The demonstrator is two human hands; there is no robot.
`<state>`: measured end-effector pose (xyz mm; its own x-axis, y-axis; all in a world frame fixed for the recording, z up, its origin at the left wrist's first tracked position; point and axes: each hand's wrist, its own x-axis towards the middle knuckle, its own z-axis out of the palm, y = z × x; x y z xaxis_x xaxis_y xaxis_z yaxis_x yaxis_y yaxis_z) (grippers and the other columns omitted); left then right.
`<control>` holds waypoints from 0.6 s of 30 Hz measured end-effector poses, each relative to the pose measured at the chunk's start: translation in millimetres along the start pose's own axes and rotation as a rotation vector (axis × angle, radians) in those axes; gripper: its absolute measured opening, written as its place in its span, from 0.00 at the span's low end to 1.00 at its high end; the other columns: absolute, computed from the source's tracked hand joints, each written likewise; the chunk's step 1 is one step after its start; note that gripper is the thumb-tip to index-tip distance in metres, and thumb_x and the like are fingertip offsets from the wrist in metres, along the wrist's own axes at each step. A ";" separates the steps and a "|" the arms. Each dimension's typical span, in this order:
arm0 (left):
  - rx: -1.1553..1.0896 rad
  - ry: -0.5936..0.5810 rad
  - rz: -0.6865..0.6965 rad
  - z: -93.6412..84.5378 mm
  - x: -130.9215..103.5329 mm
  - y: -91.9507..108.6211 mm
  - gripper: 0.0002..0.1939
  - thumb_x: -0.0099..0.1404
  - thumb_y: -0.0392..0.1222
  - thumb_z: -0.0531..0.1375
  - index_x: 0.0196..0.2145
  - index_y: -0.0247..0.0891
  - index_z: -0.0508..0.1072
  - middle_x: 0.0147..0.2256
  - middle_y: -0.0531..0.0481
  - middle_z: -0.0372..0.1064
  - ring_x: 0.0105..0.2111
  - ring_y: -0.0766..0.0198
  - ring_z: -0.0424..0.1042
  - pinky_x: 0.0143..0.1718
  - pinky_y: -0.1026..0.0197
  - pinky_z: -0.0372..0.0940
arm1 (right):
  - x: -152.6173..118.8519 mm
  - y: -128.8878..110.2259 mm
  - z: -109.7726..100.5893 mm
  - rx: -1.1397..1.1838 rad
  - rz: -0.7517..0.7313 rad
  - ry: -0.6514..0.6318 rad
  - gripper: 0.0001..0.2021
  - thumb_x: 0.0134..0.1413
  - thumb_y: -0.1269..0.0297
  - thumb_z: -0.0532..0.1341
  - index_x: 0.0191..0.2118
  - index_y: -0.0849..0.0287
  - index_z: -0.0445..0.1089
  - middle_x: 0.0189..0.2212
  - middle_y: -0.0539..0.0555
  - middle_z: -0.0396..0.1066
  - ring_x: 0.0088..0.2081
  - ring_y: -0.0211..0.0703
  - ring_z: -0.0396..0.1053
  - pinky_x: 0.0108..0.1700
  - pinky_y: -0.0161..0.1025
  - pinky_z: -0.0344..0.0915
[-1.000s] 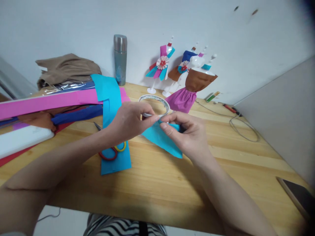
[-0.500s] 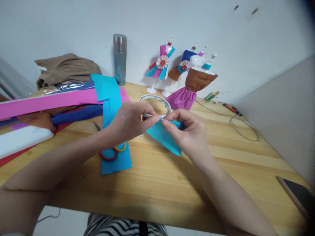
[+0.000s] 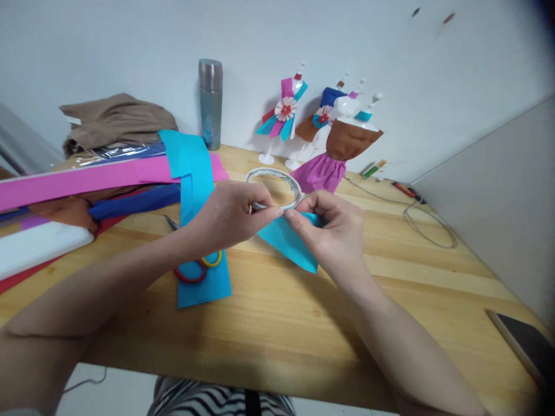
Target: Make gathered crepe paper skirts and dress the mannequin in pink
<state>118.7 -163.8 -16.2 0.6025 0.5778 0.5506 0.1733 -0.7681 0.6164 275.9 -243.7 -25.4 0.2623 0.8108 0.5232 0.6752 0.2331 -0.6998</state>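
Between my two hands hangs a small piece of blue crepe paper, its top edge pinched by thumbs and fingertips. My left hand is closed on the paper's upper left edge. My right hand grips the upper edge close beside it, the thumbs nearly touching. Just behind the fingertips is a roll of tape, partly hidden by my hands. Scissors with red and yellow handles lie on a longer blue paper strip under my left forearm.
Mannequin stands dressed in coloured paper line the wall, near a steel flask. Pink paper, other coloured sheets and brown cloth are piled at left. A cable and a phone lie at right.
The thumbs have shifted slightly on the blue paper's top edge, and the paper's lower corner has risen a little. Otherwise things stay in place.
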 end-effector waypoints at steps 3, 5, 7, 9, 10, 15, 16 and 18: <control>-0.082 -0.078 -0.033 -3.8 3.7 -0.8 0.11 0.58 0.37 0.60 0.20 0.32 0.72 0.14 0.58 0.57 0.18 0.75 0.55 0.18 0.69 0.47 | 1.4 3.3 1.1 0.024 0.023 0.002 0.12 0.46 0.62 0.64 0.20 0.56 0.60 0.17 0.46 0.58 0.20 0.35 0.54 0.22 0.35 0.52; -0.137 -0.129 -0.081 -6.4 6.7 -2.0 0.10 0.57 0.37 0.60 0.19 0.32 0.72 0.14 0.58 0.56 0.16 0.76 0.55 0.17 0.69 0.47 | 2.9 4.3 0.1 0.046 0.026 -0.019 0.13 0.46 0.60 0.64 0.20 0.56 0.60 0.17 0.47 0.58 0.20 0.35 0.53 0.21 0.35 0.51; -0.211 -0.179 -0.162 -8.5 9.3 -3.6 0.10 0.57 0.36 0.60 0.20 0.32 0.71 0.13 0.59 0.57 0.14 0.76 0.56 0.16 0.70 0.48 | 4.4 3.9 -2.4 0.074 0.024 -0.067 0.13 0.46 0.59 0.64 0.21 0.56 0.61 0.17 0.47 0.59 0.20 0.35 0.54 0.21 0.34 0.51; -0.267 -0.205 -0.229 -10.0 11.1 -4.6 0.10 0.57 0.36 0.59 0.20 0.32 0.71 0.12 0.58 0.58 0.13 0.75 0.58 0.15 0.70 0.50 | 5.2 2.7 -5.4 0.098 0.026 -0.117 0.11 0.47 0.59 0.63 0.22 0.56 0.63 0.17 0.48 0.60 0.20 0.35 0.54 0.21 0.34 0.51; -0.272 -0.205 -0.244 -10.4 11.6 -4.8 0.09 0.57 0.36 0.59 0.20 0.32 0.72 0.12 0.58 0.58 0.13 0.75 0.58 0.15 0.70 0.51 | 5.3 2.0 -6.6 0.102 0.030 -0.131 0.10 0.48 0.59 0.62 0.23 0.57 0.64 0.18 0.48 0.61 0.20 0.35 0.55 0.21 0.34 0.51; -0.136 -0.122 -0.149 -10.2 12.6 -4.0 0.08 0.54 0.33 0.61 0.18 0.32 0.73 0.12 0.59 0.57 0.16 0.75 0.58 0.18 0.70 0.50 | 3.0 0.1 -6.8 0.021 0.020 -0.099 0.09 0.48 0.62 0.62 0.22 0.58 0.64 0.17 0.47 0.60 0.20 0.34 0.54 0.22 0.34 0.50; -0.105 -0.102 -0.127 -9.9 12.7 -3.9 0.08 0.53 0.32 0.62 0.18 0.32 0.73 0.12 0.59 0.57 0.17 0.75 0.59 0.19 0.70 0.50 | 2.5 0.0 -6.2 0.002 0.009 -0.089 0.10 0.48 0.62 0.62 0.21 0.57 0.63 0.17 0.47 0.59 0.20 0.34 0.54 0.22 0.34 0.50; -0.066 -0.075 -0.102 -9.7 12.9 -3.9 0.08 0.53 0.31 0.61 0.18 0.33 0.73 0.13 0.58 0.58 0.19 0.74 0.59 0.20 0.70 0.51 | 1.9 -0.1 -5.5 -0.020 -0.017 -0.077 0.12 0.48 0.63 0.63 0.20 0.57 0.61 0.16 0.46 0.57 0.19 0.33 0.53 0.22 0.35 0.50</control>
<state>118.2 -150.7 -6.0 0.6411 0.6281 0.4410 0.1866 -0.6849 0.7043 280.1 -245.2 -21.7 0.1981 0.8458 0.4953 0.6929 0.2366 -0.6811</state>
